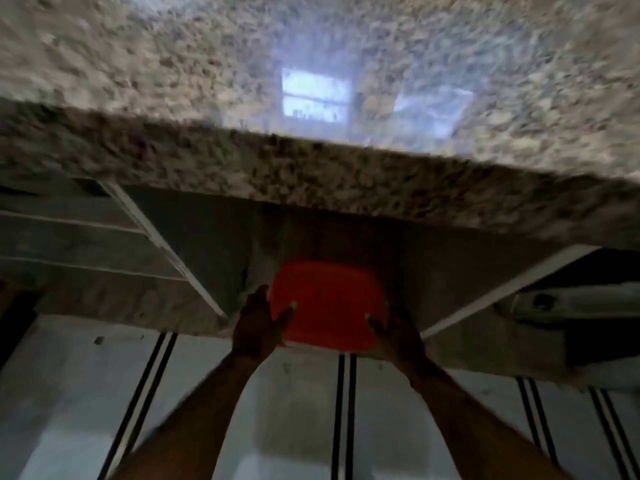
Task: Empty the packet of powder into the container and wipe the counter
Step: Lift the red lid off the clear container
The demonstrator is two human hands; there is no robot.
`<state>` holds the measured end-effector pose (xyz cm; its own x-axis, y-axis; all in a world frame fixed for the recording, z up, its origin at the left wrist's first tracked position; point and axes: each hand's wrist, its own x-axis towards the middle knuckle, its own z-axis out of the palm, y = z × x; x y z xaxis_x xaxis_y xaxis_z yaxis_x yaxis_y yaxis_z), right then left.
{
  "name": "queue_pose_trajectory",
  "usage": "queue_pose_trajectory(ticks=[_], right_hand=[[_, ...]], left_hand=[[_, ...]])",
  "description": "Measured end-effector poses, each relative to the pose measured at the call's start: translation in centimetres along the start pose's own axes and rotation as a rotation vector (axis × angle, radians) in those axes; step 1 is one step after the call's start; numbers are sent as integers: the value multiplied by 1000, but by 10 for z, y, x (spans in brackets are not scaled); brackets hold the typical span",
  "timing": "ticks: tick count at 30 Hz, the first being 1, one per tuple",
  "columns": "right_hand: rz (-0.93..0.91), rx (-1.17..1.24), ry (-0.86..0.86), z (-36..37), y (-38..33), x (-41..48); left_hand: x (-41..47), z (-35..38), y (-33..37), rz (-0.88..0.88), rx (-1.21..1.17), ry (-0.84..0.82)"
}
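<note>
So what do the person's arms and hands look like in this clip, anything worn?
Both forearms are bare up to the frame edge: no sleeves, gloves, watch or bangles show. The left hand and right hand look unadorned, though blur hides fine detail such as rings.

Whole view motion-blurred, container (327, 306) body hidden beneath its red lid

Your view is dim and motion-blurred throughout. A bright window reflection glares on the speckled worktop (346, 46). Deep shadow fills the space under it, where your hands (258, 322) show dark. Straight lines bow towards the edges.
</note>
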<state>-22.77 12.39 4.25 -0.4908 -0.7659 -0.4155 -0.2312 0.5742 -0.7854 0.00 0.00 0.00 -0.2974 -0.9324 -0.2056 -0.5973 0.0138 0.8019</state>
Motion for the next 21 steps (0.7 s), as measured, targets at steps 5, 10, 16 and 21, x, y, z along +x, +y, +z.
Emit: queue_pose_trajectory(ticks=[5,10,16,21], right_hand=[[109,205,-49,25,44,60],[158,203,7,46,73,105],[150,332,8,37,62,67],[139,323,131,3,1,-19]], left_hand=[[56,34,-38,-261,-216,-131],[87,56,-70,-343,-429,-183],[45,36,-58,-337,-298,-63],[-29,-26,8,-301,-205,1]])
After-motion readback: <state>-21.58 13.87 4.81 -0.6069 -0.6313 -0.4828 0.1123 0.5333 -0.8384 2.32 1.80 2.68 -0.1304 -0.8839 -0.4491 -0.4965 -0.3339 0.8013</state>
